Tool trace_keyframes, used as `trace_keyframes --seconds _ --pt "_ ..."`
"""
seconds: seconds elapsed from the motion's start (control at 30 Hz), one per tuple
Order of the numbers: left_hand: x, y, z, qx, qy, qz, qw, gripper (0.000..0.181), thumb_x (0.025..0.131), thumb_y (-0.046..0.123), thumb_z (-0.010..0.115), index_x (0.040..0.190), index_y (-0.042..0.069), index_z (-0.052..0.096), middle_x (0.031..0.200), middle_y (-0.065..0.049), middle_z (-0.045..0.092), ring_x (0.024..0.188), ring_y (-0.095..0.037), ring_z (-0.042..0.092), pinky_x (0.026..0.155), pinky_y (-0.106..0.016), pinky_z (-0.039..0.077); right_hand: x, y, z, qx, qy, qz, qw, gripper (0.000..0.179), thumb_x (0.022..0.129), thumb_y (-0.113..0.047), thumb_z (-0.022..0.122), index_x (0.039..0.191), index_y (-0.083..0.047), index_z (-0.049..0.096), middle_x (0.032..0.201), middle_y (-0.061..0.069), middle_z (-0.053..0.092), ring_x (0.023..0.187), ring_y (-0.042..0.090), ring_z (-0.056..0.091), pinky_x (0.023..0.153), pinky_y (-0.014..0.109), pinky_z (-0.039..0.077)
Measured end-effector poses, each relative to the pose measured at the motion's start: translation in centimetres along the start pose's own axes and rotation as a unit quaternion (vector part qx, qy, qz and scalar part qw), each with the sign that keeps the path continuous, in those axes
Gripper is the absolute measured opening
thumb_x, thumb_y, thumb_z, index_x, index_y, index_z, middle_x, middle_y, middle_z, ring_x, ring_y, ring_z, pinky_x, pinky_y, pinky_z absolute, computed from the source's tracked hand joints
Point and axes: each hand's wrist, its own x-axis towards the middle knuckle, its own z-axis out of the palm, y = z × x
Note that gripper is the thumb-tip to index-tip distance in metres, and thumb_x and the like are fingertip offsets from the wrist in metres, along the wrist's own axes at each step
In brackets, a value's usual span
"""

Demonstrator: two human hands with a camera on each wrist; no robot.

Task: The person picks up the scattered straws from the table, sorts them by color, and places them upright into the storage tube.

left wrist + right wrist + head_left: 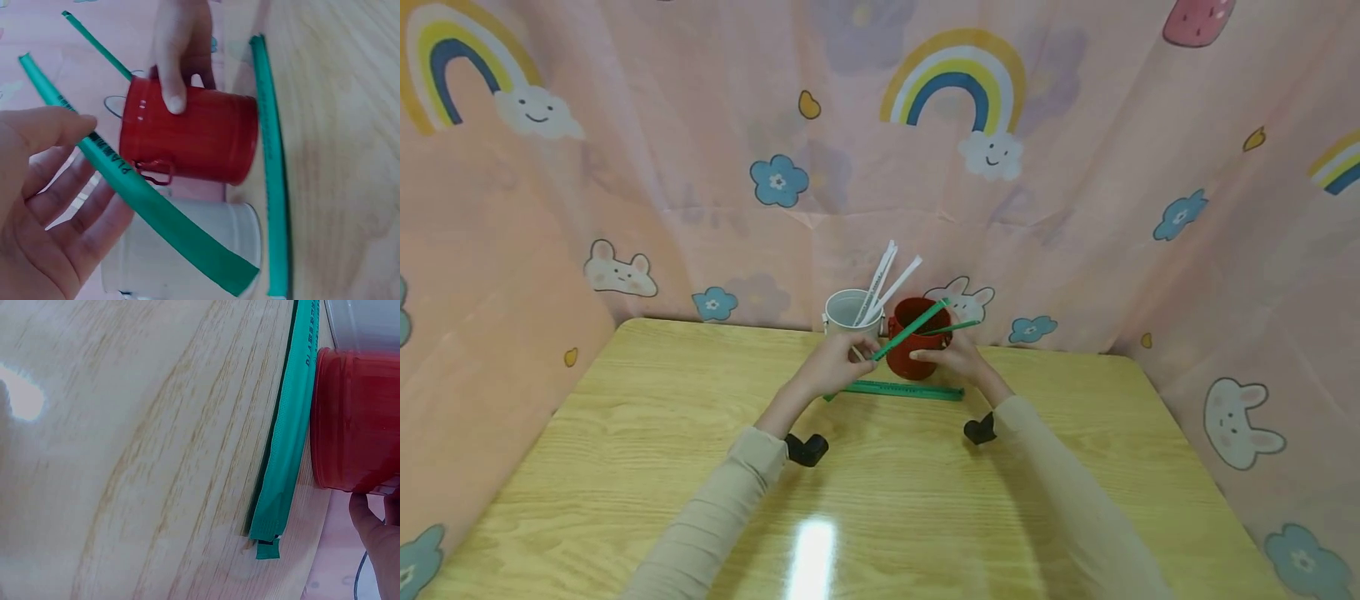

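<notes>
My left hand pinches a green-wrapped straw between thumb and fingers. In the head view the straw slants up across the front of a small red bucket, its far end over the rim. My right hand grips this bucket from the right, thumb on its near side. One green-wrapped straw stands in the bucket and leans out. Another green-wrapped straw lies on the table in front of the bucket, printed with dark letters. Left of the red bucket is a white bucket, partly behind my left hand.
White-wrapped straws stick up from the white bucket. Both buckets stand near the back edge of the wooden table, close to a pink patterned curtain. A black piece sits at my left wrist, another at my right.
</notes>
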Motion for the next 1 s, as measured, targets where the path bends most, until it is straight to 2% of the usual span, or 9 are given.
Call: trace_keyframes --seconds 0.27,0.4,0.6,0.77,1.0 --pt "1.8 1.8 -0.3 -0.028 0.092 0.009 0.9954 0.020 0.091 0.011 0.065 0.110 0.005 0.066 0.098 -0.010 0.069 0.087 -0.022 0.065 0.079 -0.032 0.055 -0.4 -2.2 -0.1 0.010 -0.001 -0.005 0.9999 0.075 0.080 0.005 0.073 0.142 0.005 0.030 0.140 0.027 0.044 0.128 0.042 0.042 0.105 0.055 0.040" --pt "2.5 2.5 -0.4 -0.031 0.132 0.014 0.9907 0.022 0.092 0.013 0.065 0.112 0.005 0.066 0.096 -0.011 0.069 0.087 -0.024 0.066 0.078 -0.033 0.055 -0.4 -2.3 0.0 0.009 -0.004 -0.009 0.9999 0.076 0.079 0.006 0.072 0.142 0.006 0.029 0.141 0.026 0.043 0.129 0.041 0.041 0.106 0.052 0.041" --pt "3.7 3.5 -0.4 -0.041 0.151 0.012 0.9876 0.025 0.093 0.017 0.064 0.115 0.006 0.065 0.099 -0.011 0.068 0.089 -0.024 0.066 0.074 -0.031 0.056 0.0 -0.9 0.0 0.009 -0.006 -0.026 0.9996 0.074 0.080 0.005 0.072 0.142 0.001 0.032 0.141 0.022 0.044 0.128 0.040 0.042 0.105 0.055 0.040" --pt "4.8 4.1 -0.2 -0.055 0.166 0.018 0.9844 0.025 0.094 0.018 0.062 0.115 0.006 0.064 0.104 -0.011 0.067 0.095 -0.025 0.064 0.082 -0.033 0.056 0.3 0.3 -0.1 0.004 -0.001 -0.033 0.9995 0.071 0.081 0.002 0.073 0.141 -0.005 0.036 0.139 0.017 0.047 0.127 0.034 0.044 0.106 0.053 0.040" --pt "5.9 5.0 0.3 -0.099 0.216 0.028 0.9710 0.024 0.092 0.013 0.065 0.114 0.002 0.066 0.102 -0.015 0.068 0.092 -0.027 0.066 0.081 -0.034 0.057 0.0 -0.4 0.0 0.001 0.006 -0.019 0.9998 0.070 0.080 0.004 0.073 0.139 -0.002 0.037 0.138 0.019 0.047 0.126 0.034 0.044 0.107 0.055 0.038"
